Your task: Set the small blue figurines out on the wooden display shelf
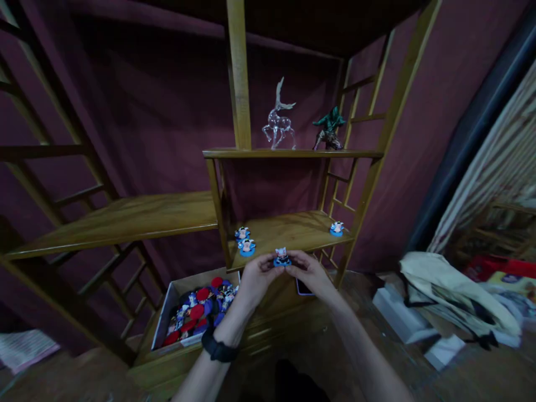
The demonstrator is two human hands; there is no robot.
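At the centre of the frame, just below the middle, the left hand point(256, 278) and right hand point(310, 273) pinch a small figurine point(282, 257) between them, thumbs and fingers closed in on its blue base from either side. It is upright, at the front edge of the lower shelf point(288, 226); whether its base touches the wood I cannot tell. To handle it well, keep the grip low on the base, hold it level and leave the painted body untouched; any setting down calls for a gentle release, clear of its neighbours. Those are a pair of figurines point(247, 247) close together left of the hands, and a lone figurine point(336, 228) at the shelf's right end. Lower left, an open box point(161, 315) holds a jumble of red, blue and white pieces. Above, the upper shelf point(259, 154) carries a clear deer point(278, 125) and a dark green figure point(330, 131). A packet point(513, 282) at the right edge bears printing, but no brand or lettering anywhere is legible.
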